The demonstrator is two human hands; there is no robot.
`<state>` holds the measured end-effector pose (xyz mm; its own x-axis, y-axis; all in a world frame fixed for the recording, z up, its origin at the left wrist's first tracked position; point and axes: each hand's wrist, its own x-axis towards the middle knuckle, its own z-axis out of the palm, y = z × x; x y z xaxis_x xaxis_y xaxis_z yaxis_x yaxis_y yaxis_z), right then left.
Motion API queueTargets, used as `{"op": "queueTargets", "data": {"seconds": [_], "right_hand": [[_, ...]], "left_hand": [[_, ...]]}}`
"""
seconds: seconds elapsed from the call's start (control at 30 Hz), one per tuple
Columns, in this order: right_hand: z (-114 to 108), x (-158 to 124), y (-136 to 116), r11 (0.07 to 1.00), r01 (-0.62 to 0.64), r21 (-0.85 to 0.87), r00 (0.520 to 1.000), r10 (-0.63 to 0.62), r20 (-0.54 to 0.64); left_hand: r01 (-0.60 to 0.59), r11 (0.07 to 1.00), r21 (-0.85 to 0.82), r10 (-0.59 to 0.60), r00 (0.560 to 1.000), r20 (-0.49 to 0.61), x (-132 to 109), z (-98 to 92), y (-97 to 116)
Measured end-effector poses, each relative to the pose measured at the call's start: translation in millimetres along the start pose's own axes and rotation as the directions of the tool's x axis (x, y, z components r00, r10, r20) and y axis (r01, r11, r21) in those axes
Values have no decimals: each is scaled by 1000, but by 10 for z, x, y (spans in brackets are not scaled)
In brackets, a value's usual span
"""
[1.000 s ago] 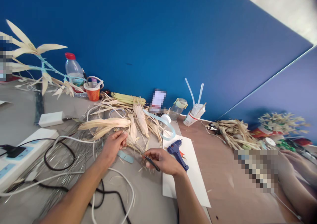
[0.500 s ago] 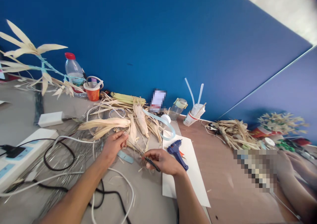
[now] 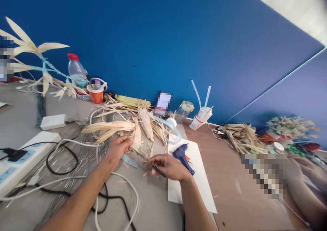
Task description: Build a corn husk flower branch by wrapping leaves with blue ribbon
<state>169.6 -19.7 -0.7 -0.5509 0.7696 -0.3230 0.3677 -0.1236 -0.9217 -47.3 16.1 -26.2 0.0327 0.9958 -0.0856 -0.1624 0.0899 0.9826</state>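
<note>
Thumb and fingertips pinched together, my left hand is closed beside the dried corn husks; what it holds is too small to make out. My right hand is closed around a thin black-handled tool, whose slim tip points up and left toward my left hand. Husk scraps lie around the tip. Between and below the hands, a light blue strip rests on the table. A blue glue gun lies on white paper, right of my right hand.
Thin wires and loose cables crowd the left side near a power strip. Behind stand a red-capped bottle, an orange cup and a white cup with tubes. Another person's hands are at the right.
My hands stay almost in the same place, both closed as before. The view has shifted very slightly.
</note>
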Motion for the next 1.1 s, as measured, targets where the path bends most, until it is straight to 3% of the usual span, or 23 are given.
{"op": "queueTargets", "data": {"seconds": [0.4, 0.73, 0.97, 1.1], "right_hand": [[11, -16, 0, 998, -20, -54, 1000, 19, -12], [-18, -30, -18, 1000, 19, 13, 1000, -18, -12], [-46, 62, 65, 997, 57, 58, 957, -38, -288], [-17, 124, 119, 995, 19, -102, 901, -61, -429]], "left_hand": [[-43, 996, 78, 41, 999, 24, -3, -28, 10], [-24, 963, -268, 8, 998, -62, 8, -55, 20], [29, 934, -356, -67, 993, -95, 23, -21, 22], [27, 933, -360, -77, 989, -124, 29, -9, 2]]}}
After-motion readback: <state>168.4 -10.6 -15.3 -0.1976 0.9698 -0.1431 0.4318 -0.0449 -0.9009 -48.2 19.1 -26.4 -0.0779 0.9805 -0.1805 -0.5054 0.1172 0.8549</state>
